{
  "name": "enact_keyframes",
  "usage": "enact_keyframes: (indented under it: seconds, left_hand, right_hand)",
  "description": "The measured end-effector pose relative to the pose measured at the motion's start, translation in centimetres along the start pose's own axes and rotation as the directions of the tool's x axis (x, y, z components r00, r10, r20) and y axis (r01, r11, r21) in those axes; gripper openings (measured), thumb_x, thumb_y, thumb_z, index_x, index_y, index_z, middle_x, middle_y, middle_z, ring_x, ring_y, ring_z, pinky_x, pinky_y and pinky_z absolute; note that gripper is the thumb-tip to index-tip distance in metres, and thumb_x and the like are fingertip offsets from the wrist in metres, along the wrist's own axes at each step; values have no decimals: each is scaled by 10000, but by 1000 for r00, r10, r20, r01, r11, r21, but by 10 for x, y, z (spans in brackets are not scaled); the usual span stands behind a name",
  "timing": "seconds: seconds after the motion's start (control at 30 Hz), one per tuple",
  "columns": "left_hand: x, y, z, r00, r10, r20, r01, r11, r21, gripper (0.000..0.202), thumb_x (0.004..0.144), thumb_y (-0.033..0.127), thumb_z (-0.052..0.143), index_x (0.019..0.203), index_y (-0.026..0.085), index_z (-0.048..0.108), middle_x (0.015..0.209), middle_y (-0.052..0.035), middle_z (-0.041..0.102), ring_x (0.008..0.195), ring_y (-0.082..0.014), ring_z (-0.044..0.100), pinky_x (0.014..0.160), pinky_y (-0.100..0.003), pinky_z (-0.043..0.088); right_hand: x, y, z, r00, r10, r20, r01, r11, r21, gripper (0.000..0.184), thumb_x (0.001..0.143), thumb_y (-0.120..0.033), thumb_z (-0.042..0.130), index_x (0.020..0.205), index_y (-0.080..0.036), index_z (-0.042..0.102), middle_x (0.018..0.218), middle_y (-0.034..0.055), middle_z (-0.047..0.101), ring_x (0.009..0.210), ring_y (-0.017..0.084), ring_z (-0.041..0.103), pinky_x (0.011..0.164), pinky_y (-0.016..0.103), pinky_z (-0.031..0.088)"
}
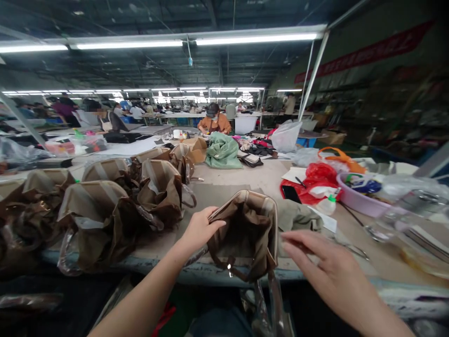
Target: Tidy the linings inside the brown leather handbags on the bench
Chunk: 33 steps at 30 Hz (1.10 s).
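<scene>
A brown handbag (243, 234) stands at the table's front edge with its mouth facing me, its dark lining showing. My left hand (201, 229) pinches the bag's left rim between thumb and fingers. Just right of the bag is my right hand (315, 252), its thumb and fingers apart and nothing visible between them. Whether its fingertips touch the bag's right edge I cannot tell. Plastic-wrapped handles (275, 299) hang below the bag over the table edge. A small shiny metal fitting (229, 269) dangles at its front.
Several similar brown bags (94, 224) stand at the left. A green cloth bundle (222, 150) lies farther back. On the right are a red plastic bag (321, 175), a black phone (291, 194), a glue bottle (328, 204) and a lilac basin (361, 199). A co-worker (214, 119) sits across the table.
</scene>
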State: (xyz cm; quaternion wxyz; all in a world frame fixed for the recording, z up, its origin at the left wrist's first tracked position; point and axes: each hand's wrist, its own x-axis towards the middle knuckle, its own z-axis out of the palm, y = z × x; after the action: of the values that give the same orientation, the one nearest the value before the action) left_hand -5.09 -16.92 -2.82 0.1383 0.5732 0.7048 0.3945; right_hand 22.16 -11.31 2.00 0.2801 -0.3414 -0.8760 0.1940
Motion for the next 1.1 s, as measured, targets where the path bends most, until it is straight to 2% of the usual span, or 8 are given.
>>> enact_keyframes:
  seconds: [0.1,0.23,0.33,0.57,0.73,0.9,1.0,1.1]
  left_hand:
    - [1,-4,0,1000,8,12,-8,1000,22,317,730,274,559,1034,194,597,1010,-6,649,925,-185,576,844,-263,425]
    - [3,-7,0,999,42,-1,-42,999,34,295,747,264,538,1028,201,602,1004,-3,653,921,-181,582,844,-256,424]
    - [4,-9,0,999,48,-5,-48,999,20,288,746,244,538,1023,206,604,988,3,657,913,-176,586,828,-246,433]
    - [7,-15,-2,1000,28,-12,-28,1000,-8,282,736,254,561,1009,204,613,972,0,660,906,-179,588,826,-247,435]
    - [8,-18,-4,999,31,22,-31,999,-12,232,744,287,571,952,204,630,900,6,664,839,-165,590,768,-236,433]
    - [9,-15,-7,998,28,61,-28,1000,-2,173,771,295,533,854,191,644,770,18,646,729,-142,573,676,-215,417]
    - [10,-13,-7,997,36,72,-36,999,-7,161,766,293,538,827,189,646,733,29,635,694,-130,565,646,-202,409]
    - [10,-13,-6,997,50,59,-50,999,0,168,776,292,529,843,198,652,737,36,639,687,-123,566,636,-195,403]
  right_hand:
    - [53,-11,3,993,-42,107,44,999,-17,229,812,-380,473,876,-222,625,819,13,649,709,130,586,634,228,448]
    - [112,-8,40,983,2,186,25,989,-146,181,765,-338,545,846,-188,607,773,12,641,693,124,564,635,226,399]
    - [133,0,65,978,43,203,-4,982,-188,167,766,-333,543,818,-183,597,783,23,640,712,130,557,649,233,378]
    - [138,8,83,968,-13,252,45,991,-123,230,703,-271,600,905,-182,538,728,-16,621,644,106,532,582,209,347]
    - [133,10,68,942,-45,332,139,954,-266,106,741,-244,526,807,-231,608,729,-20,634,640,110,526,563,220,322]
    - [129,11,47,946,82,314,66,899,-433,181,749,-234,480,741,-273,657,713,-20,646,633,125,541,530,230,311]
    - [126,10,45,948,60,312,69,920,-387,163,738,-300,520,812,-274,663,756,-14,654,665,137,555,540,232,331]
    - [123,5,49,929,-58,365,146,966,-216,355,691,-408,599,1014,-262,617,859,0,653,713,141,564,573,228,364]
